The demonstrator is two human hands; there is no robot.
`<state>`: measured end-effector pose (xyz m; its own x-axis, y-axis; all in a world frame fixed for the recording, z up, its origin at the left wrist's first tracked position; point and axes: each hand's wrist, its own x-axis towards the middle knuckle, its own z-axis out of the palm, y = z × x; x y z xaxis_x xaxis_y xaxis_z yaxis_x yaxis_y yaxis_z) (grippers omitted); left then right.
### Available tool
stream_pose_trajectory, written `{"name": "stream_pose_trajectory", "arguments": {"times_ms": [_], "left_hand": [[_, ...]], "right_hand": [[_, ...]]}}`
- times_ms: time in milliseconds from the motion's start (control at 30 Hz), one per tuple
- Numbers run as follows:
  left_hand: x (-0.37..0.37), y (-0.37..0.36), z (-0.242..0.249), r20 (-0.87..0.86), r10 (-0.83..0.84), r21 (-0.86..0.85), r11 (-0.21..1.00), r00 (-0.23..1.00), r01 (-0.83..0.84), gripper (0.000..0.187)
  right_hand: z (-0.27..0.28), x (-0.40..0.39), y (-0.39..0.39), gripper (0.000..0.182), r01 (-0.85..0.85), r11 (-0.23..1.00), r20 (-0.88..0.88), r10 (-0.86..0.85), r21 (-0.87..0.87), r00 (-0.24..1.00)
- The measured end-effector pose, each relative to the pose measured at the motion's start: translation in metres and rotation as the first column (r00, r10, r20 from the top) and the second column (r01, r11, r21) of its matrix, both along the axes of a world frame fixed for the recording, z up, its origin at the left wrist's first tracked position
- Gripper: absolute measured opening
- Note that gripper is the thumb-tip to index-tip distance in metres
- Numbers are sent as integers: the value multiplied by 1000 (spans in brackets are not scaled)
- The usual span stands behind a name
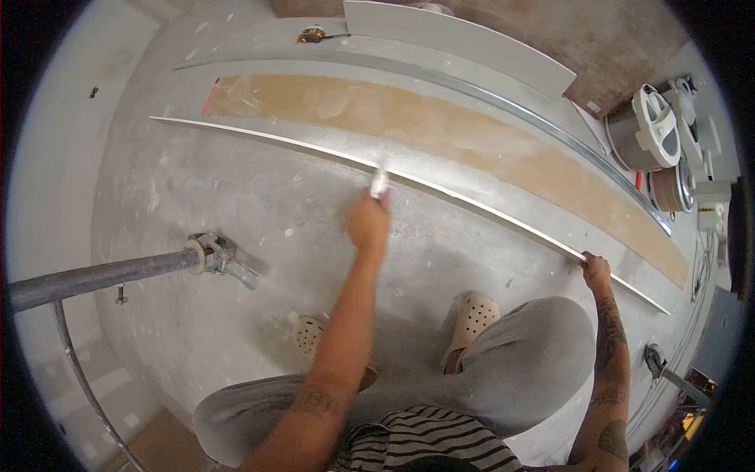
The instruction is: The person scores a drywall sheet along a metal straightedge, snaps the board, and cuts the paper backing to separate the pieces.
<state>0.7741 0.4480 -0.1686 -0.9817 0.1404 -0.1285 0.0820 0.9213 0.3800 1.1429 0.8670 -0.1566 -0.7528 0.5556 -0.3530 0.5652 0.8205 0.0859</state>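
Note:
A long, narrow white strip [460,199], seen on its thin edge, stretches across the grey floor in front of me. Against its middle, my left hand [368,222] is closed round a small whitish tool [380,183]; blur hides its exact kind. Farther right along the strip, my right hand [595,271] grips its edge with wrapped fingers. Just beyond lies a wide brown board strip [440,145] with a reddish mark at its left end.
Behind the brown strip runs a metal profile [503,101], with a white board [464,43] and a tape measure [312,34] farther back. Buckets [643,130] stand at right. A scaffold pole [110,277] with a clamp-like end juts in from the left. My clogs [476,318] rest on the floor.

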Motion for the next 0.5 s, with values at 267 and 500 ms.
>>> {"name": "stream_pose_trajectory", "arguments": {"times_ms": [267, 500], "left_hand": [[142, 92, 15, 250, -441, 325, 877, 862, 355, 43], [20, 15, 17, 91, -59, 435, 900, 994, 14, 41]], "right_hand": [[-5, -4, 20, 40, 9, 976, 40, 0, -216, 999], [29, -197, -148, 57, -344, 915, -463, 217, -211, 860]]}}
